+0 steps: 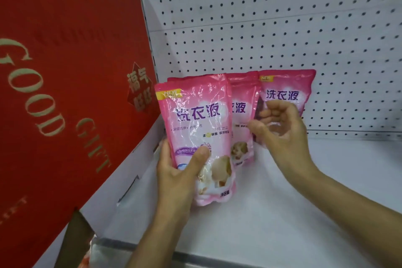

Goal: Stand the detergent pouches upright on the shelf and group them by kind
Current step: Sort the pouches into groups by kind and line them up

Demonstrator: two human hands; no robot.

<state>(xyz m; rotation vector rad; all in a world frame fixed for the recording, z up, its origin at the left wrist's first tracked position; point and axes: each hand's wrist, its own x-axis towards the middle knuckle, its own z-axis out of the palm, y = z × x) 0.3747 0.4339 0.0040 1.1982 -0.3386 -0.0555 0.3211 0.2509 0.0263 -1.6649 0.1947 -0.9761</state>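
Fingers of the left hand wrap behind the lower part of the front pouch, with the thumb pressed across its face, so the pouch is gripped between thumb and fingers. The front pouch stands upright, tilted slightly left, its base at or just above the shelf; contact with the shelf cannot be told. The right hand is held loosely curled, thumb and fingers apart and gripping nothing, in front of the right pouch; whether its fingertips touch that pouch cannot be told. A middle pouch stands upright between the front pouch and the right pouch, partly hidden by the first. All three are pink and carry the same purple lettering. Behind them rises a white pegboard. A red box with gold "GOOD GIFT" lettering leans just left of the front pouch.
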